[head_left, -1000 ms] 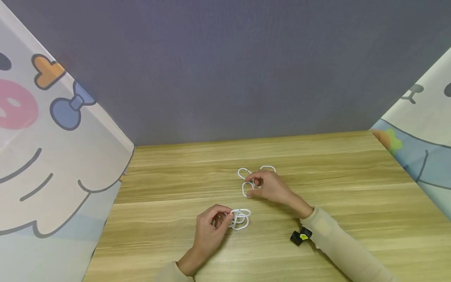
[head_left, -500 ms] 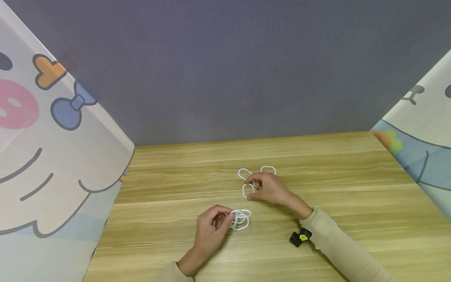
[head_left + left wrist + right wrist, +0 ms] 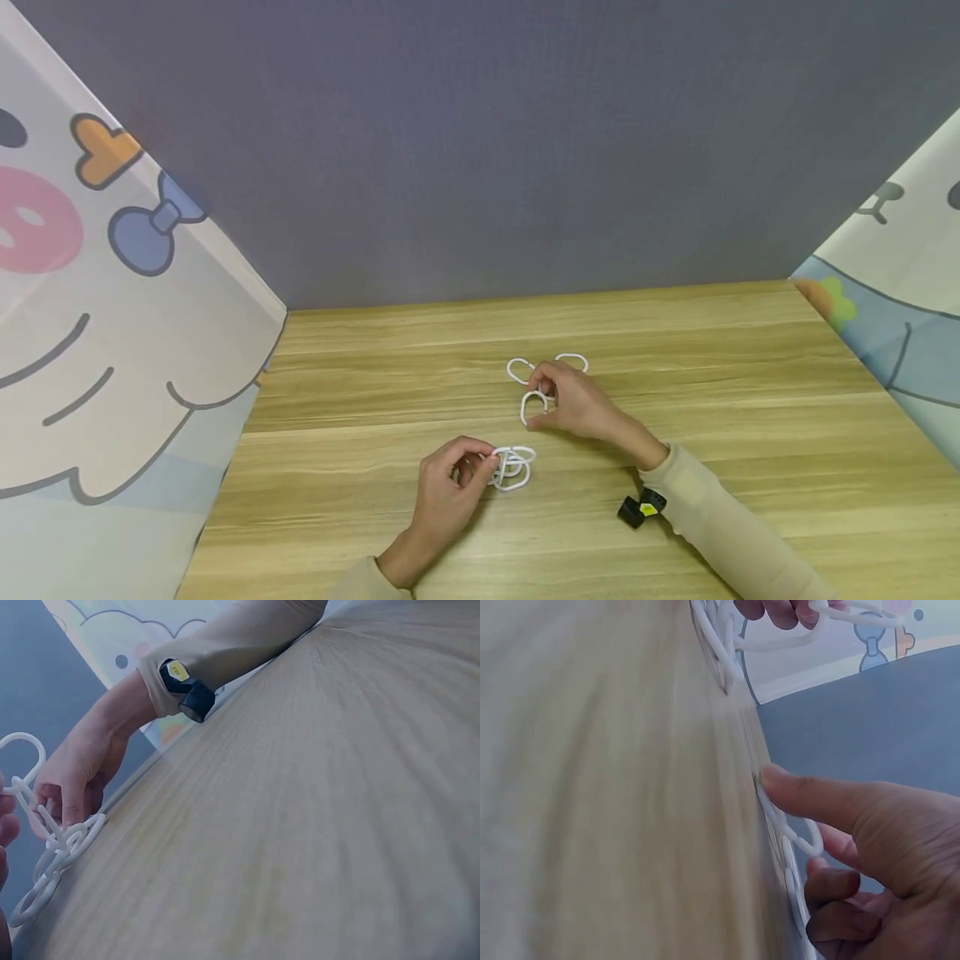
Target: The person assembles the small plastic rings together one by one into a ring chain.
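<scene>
Loose white link has shifted slightly rightward this past second, at the wooden table; right hand pinches it narrowly, so pickup seems under way. Left hand pinches the joined cluster, nearer the person.

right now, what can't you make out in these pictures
Head: the near part of the far-right link, hidden behind the right hand.
Head: number of white links at the left hand; they overlap.
Left wrist: most of the left hand, cut off by the left edge.
</scene>
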The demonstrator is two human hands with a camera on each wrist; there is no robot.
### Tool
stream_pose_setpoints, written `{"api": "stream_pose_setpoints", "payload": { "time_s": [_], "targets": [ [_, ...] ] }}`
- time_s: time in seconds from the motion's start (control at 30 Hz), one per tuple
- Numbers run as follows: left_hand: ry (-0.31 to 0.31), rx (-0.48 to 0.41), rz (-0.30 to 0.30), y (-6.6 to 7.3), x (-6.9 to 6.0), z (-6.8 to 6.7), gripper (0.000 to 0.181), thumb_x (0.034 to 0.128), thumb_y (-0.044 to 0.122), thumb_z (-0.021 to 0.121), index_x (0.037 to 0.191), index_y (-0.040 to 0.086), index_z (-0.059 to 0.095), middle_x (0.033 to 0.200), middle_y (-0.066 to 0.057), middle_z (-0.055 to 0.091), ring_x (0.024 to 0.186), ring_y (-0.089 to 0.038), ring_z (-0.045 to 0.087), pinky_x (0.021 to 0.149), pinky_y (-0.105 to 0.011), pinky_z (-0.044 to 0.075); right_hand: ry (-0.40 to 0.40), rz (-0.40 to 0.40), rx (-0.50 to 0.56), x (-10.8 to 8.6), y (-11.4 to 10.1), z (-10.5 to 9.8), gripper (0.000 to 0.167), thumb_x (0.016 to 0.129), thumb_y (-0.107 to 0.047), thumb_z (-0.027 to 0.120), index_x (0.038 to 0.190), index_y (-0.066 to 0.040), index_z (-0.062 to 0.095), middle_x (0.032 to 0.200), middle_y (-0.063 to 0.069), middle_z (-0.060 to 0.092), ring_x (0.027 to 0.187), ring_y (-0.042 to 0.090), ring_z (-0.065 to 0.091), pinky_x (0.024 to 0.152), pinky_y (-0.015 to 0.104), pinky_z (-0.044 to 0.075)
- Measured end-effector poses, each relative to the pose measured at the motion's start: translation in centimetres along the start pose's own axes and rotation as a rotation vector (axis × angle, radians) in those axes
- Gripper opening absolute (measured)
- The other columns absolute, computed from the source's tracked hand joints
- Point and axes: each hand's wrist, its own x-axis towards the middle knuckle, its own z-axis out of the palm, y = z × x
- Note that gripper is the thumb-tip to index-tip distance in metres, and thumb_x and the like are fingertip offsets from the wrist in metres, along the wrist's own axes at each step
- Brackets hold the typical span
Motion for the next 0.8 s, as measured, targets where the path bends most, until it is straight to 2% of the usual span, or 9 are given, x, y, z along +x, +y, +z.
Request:
{"api": "stream_pose_setpoints", "payload": {
  "time_s": [0.1, 0.2, 0.27, 0.53, 0.8],
  "targets": [
    [0.003, 0.007, 0.016, 0.0, 0.04, 0.03, 0.009, 0.0971, -0.001, 0.082, 0.1, 0.006, 0.077, 0.08, -0.004, 0.072, 0.063, -0.001, 0.052, 0.047, -0.018, 0.043, 0.012, -0.004, 0.044, -0.17, -0.18, -0.09, 0.042, 0.075, -0.013, 0.103, 0.1, -0.016, 0.07, 0.089, -0.004, 0.066, 0.077, 0.01, 0.056, 0.069, 0.026, 0.048],
    [0.005, 0.006, 0.001, 0.07, 0.05, 0.03, 0.015, 0.0948, -0.004, 0.083, 0.1, 0.009, 0.078, 0.08, -0.003, 0.072, 0.063, -0.001, 0.052, 0.047, -0.018, 0.042, 0.013, -0.012, 0.103, -0.34, -0.14, -0.15, 0.031, 0.081, -0.005, 0.097, 0.093, -0.015, 0.071, 0.081, -0.006, 0.066, 0.071, 0.008, 0.057, 0.064, 0.024, 0.049],
    [0.003, 0.006, 0.001, 0.09, 0.05, 0.01, 0.012, 0.0959, -0.002, 0.083, 0.1, 0.008, 0.078, 0.08, -0.003, 0.072, 0.064, -0.001, 0.052, 0.048, -0.017, 0.043, 0.013, -0.016, 0.128, -0.45, 0.05, -0.15, 0.027, 0.084, -0.002, 0.094, 0.092, -0.014, 0.072, 0.079, -0.007, 0.066, 0.069, 0.006, 0.058, 0.063, 0.023, 0.05],
    [-0.008, 0.005, -0.004, 0.11, 0.05, 0.04, 0.008, 0.0976, 0.0, 0.082, 0.1, 0.007, 0.078, 0.081, -0.003, 0.073, 0.065, -0.001, 0.053, 0.048, -0.018, 0.043, -0.032, -0.03, 0.232, -0.77, 0.28, -0.48, 0.015, 0.088, 0.0, 0.091, 0.098, -0.007, 0.082, 0.082, -0.003, 0.071, 0.07, 0.006, 0.061, 0.064, 0.021, 0.053],
    [-0.003, 0.012, -0.002, 0.16, -0.03, 0.05, 0.011, 0.0953, -0.003, 0.082, 0.1, 0.005, 0.077, 0.081, -0.002, 0.072, 0.065, -0.002, 0.053, 0.047, -0.019, 0.043, -0.085, 0.052, 0.412, -1.03, -0.12, -0.71, 0.006, 0.096, 0.003, 0.083, 0.1, 0.0, 0.08, 0.082, 0.011, 0.073, 0.06, 0.016, 0.064, 0.053, 0.025, 0.057]
  ]
}}
